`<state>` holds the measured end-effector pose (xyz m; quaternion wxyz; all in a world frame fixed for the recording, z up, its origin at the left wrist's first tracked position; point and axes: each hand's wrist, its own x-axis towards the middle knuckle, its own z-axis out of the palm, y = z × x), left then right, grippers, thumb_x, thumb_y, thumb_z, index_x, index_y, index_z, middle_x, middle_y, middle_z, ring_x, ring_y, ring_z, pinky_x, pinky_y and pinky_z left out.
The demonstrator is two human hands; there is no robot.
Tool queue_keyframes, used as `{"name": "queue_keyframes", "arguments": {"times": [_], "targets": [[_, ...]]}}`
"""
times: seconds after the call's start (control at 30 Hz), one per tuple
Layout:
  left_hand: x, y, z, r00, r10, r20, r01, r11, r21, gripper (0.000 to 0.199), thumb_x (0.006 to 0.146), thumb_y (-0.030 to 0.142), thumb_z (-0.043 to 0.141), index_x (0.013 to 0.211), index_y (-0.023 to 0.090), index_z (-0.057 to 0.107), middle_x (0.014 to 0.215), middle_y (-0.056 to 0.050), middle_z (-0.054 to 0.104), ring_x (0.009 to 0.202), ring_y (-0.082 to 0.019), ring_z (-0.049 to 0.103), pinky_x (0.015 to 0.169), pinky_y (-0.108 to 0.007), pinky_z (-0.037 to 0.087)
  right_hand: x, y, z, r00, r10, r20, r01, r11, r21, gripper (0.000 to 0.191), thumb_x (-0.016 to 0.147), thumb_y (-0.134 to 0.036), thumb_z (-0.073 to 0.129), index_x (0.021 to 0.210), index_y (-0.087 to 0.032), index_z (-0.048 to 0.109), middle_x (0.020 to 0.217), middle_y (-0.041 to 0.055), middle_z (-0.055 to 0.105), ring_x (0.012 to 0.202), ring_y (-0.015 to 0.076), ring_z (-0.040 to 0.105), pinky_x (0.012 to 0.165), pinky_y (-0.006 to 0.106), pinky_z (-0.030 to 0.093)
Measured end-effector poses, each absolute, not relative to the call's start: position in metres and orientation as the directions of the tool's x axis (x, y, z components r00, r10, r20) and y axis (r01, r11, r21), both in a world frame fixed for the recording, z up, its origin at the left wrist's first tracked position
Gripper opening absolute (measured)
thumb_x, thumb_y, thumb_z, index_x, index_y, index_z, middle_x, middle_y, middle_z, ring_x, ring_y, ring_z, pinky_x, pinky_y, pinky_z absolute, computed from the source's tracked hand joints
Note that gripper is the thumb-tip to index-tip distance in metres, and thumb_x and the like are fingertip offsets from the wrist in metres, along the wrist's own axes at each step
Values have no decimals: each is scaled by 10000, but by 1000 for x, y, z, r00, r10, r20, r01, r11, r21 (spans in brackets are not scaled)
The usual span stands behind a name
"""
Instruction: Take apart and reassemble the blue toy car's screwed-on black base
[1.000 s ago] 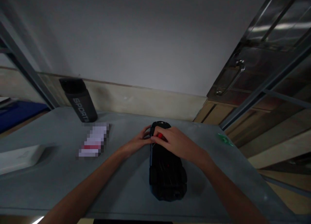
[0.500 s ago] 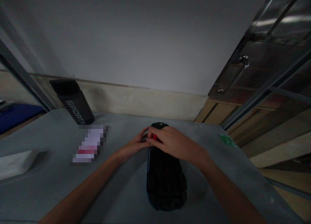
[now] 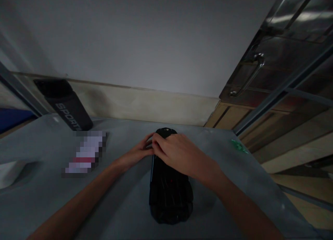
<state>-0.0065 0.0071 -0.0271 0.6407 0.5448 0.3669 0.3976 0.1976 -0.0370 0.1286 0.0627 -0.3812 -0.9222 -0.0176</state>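
A black, car-shaped object point(image 3: 170, 195) lies lengthwise on the grey table, with its far end rounded. My left hand point(image 3: 139, 153) touches the left side of that far end, its fingers bent. Over the same end lies my right hand point(image 3: 173, 149), with thumb and fingers pinched together close to the left fingertips. What the right fingers hold, if anything, is hidden beneath them.
A dark bottle point(image 3: 66, 106) marked SPORT stands at the back left. In front of it lies a blurred-out flat item point(image 3: 85, 151). A white object point(image 3: 10, 174) is at the left edge, a green wrapper point(image 3: 239, 146) at the right of the table point(image 3: 125, 208).
The view has shifted, so the table things appear further left. The red piece seen between the right fingers is now hidden. Both hands stay at the far end of the black object.
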Motion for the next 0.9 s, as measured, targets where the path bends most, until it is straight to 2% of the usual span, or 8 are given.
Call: {"name": "queue_keyframes", "arguments": {"times": [0.13,0.3,0.4,0.47,0.6,0.7,0.8,0.9], "targets": [[-6,6,-26,394,917,-66,-99,114,989,1026,801,431,917,1687,277,424,1689,-134,558,1573,-369,497,1340,-528,329,203,-40,132,-770,626,125,617,780,-103,147,1099,-188,561,1154,-142,688,1059,98,796,944,225,710,844,353,463],[-7,6,-26,395,916,-72,-105,123,987,1097,755,417,943,1697,273,398,1712,-131,533,1623,-367,429,1368,-534,276,203,-37,130,-796,597,99,589,802,-99,177,1134,-191,531,1210,-164,689,1004,86,802,874,207,718,741,327,435],[-7,5,-24,399,914,-71,-112,125,986,1042,779,407,928,1680,274,422,1696,-127,554,1614,-367,445,1364,-534,287,198,-36,126,-764,634,116,635,772,-34,234,1158,-231,489,1189,-155,708,923,91,797,751,195,696,675,329,393],[-7,5,-24,395,916,-75,-100,124,987,989,790,416,923,1653,289,458,1660,-107,594,1590,-361,478,1354,-530,310,197,-37,125,-739,657,150,661,750,-27,257,1158,-236,468,1170,-148,709,890,92,788,729,199,684,685,339,398],[-7,5,-26,411,910,-55,-98,104,990,880,791,421,931,1568,255,552,1554,-110,678,1516,-372,555,1293,-497,406,198,-38,125,-748,628,216,620,777,-114,163,1107,-206,519,1107,-164,676,1007,95,782,903,224,691,848,370,460],[-7,6,-28,405,913,-42,-110,95,989,897,785,448,933,1565,234,546,1547,-127,679,1494,-373,574,1278,-483,419,200,-39,126,-779,591,212,572,807,-147,141,1110,-172,513,1141,-170,650,1116,101,777,974,212,684,895,361,468],[-7,6,-26,391,919,-51,-91,94,991,950,792,451,922,1616,241,498,1638,-133,607,1553,-372,511,1312,-488,370,200,-37,125,-781,596,187,579,803,-139,169,1128,-159,497,1177,-167,658,1072,95,792,920,202,699,824,344,463],[-7,4,-23,388,918,-78,-73,115,991,982,808,413,908,1660,257,446,1692,-125,556,1597,-361,461,1327,-483,346,198,-36,124,-760,631,154,628,775,-72,201,1135,-179,497,1187,-160,690,943,85,798,764,192,697,690,331,411]]}}
